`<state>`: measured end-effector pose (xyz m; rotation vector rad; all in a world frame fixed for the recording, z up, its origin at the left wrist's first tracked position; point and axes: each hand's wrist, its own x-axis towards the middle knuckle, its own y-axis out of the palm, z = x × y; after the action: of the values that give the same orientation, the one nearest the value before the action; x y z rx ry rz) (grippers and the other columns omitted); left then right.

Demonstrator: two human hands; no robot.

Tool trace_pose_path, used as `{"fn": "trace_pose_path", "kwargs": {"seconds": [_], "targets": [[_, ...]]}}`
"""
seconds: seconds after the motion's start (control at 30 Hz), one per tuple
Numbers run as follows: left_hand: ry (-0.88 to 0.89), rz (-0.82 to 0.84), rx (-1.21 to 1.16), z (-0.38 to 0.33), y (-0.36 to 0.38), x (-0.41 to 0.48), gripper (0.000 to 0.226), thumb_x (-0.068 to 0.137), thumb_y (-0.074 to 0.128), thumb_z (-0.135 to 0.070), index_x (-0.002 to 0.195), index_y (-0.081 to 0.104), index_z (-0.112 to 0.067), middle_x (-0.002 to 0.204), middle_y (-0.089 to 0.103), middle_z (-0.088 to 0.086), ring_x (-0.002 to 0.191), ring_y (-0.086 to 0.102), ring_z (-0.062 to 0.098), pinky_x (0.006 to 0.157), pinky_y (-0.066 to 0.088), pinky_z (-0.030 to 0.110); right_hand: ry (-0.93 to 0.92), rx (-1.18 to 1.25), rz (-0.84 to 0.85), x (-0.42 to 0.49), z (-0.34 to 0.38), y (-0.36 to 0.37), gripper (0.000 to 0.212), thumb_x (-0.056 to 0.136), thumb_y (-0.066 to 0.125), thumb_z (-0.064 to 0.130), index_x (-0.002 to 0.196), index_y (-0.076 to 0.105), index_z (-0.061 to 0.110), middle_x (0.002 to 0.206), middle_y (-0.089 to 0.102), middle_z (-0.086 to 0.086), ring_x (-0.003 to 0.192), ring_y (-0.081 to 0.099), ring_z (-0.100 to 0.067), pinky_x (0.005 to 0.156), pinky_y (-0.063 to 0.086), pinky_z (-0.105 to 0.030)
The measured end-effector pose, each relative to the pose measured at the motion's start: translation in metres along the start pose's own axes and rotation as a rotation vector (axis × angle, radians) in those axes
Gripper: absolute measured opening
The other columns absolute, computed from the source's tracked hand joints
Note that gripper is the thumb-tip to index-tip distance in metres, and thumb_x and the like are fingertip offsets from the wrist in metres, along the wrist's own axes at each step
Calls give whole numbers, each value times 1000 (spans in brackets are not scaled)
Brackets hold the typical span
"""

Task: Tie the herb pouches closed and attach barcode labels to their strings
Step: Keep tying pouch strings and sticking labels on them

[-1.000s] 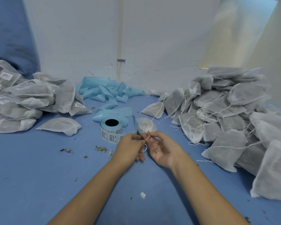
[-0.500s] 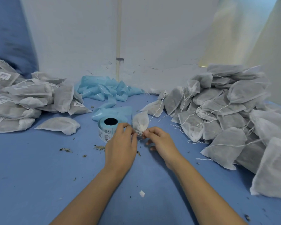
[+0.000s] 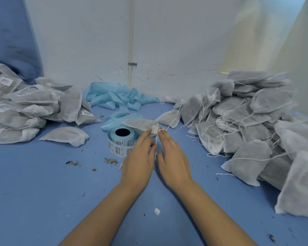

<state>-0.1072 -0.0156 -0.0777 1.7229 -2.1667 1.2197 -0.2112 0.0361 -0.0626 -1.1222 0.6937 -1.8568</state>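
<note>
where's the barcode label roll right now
In the head view, the label roll stands on the blue table just left of centre, beside the left hand, under the held pouch.

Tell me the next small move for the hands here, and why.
Probably peel a label off the barcode roll. The pouch at the left hand's fingers looks cinched, its string runs taut down from the right hand's fingers, and no label shows on it yet.
</note>
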Motion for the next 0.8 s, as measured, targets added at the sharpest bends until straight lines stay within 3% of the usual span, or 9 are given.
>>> {"fn": "trace_pose_path", "kwargs": {"seconds": [0.1, 0.17, 0.23, 0.3, 0.37, 0.43, 0.5, 0.6, 0.8], "targets": [[47, 5, -34, -4, -1, 0, 15, 98, 46, -19, 84, 50, -20, 146, 22, -35, 97, 51, 4, 75, 47, 35, -6, 148, -98, 0, -1, 1, 63, 92, 43, 7, 148, 29, 31, 147, 16, 32, 133, 32, -3, 93, 27, -8], [109, -15, -102, -8, -3, 1, 16, 98, 47, -13, 84, 51, -19, 145, 17, -34, 106, 47, -3, 76, 44, 23, -27, 191, -132, 0, -2, 3, 63, 93, 44, 7, 148, 30, 34, 141, 12, 39, 132, 30, 2, 91, 21, 0], [166, -7, -194, -12, -5, 2, 14, 97, 48, -6, 87, 54, -15, 148, 20, -26, 110, 40, -23, 81, 36, 3, -51, 171, -148, 1, -4, 3, 61, 93, 45, 7, 147, 32, 34, 139, 11, 41, 128, 32, 2, 89, 23, -2], [180, 23, -255, -15, -6, 2, 12, 96, 48, -3, 91, 57, -11, 147, 28, -18, 116, 30, -30, 88, 26, -4, -67, 161, -177, 1, -7, 3, 60, 92, 46, 5, 145, 37, 31, 138, 17, 38, 124, 36, -1, 88, 23, -1], [161, 26, -292, -16, -6, 3, 13, 96, 49, -3, 93, 57, -11, 141, 37, -14, 121, 28, -26, 93, 24, -3, -73, 213, -217, 2, -9, 2, 58, 91, 47, 1, 142, 42, 29, 138, 25, 34, 123, 43, -5, 92, 27, -3], [155, 9, -319, -18, -5, 3, 14, 95, 50, 0, 92, 56, -12, 132, 44, -8, 117, 34, -23, 91, 26, -2, -65, 358, -263, 1, -7, 0, 53, 92, 48, -1, 137, 48, 27, 136, 36, 30, 122, 48, -6, 100, 39, -19], [139, 23, -326, -17, -4, 2, 13, 94, 50, 2, 92, 57, -9, 124, 47, -3, 111, 40, -20, 88, 30, -1, -25, 527, -320, 1, -2, -1, 43, 93, 51, -1, 127, 58, 25, 127, 52, 26, 115, 54, -4, 96, 47, -29], [114, 78, -309, -15, 0, 1, 9, 95, 49, -1, 95, 58, -2, 118, 48, -2, 105, 45, -14, 87, 35, 4, 95, 712, -417, 0, 2, -5, 38, 92, 55, 1, 103, 67, 35, 94, 64, 25, 83, 62, -7, 75, 52, -33], [85, 158, -344, -19, 6, -4, 11, 97, 49, -6, 103, 59, -6, 118, 54, -8, 102, 51, -9, 85, 38, 6, 358, 931, -507, 5, -3, -8, 20, 86, 68, 10, 92, 74, 29, 69, 65, 11, 61, 46, -10, 64, 44, -26]]}}
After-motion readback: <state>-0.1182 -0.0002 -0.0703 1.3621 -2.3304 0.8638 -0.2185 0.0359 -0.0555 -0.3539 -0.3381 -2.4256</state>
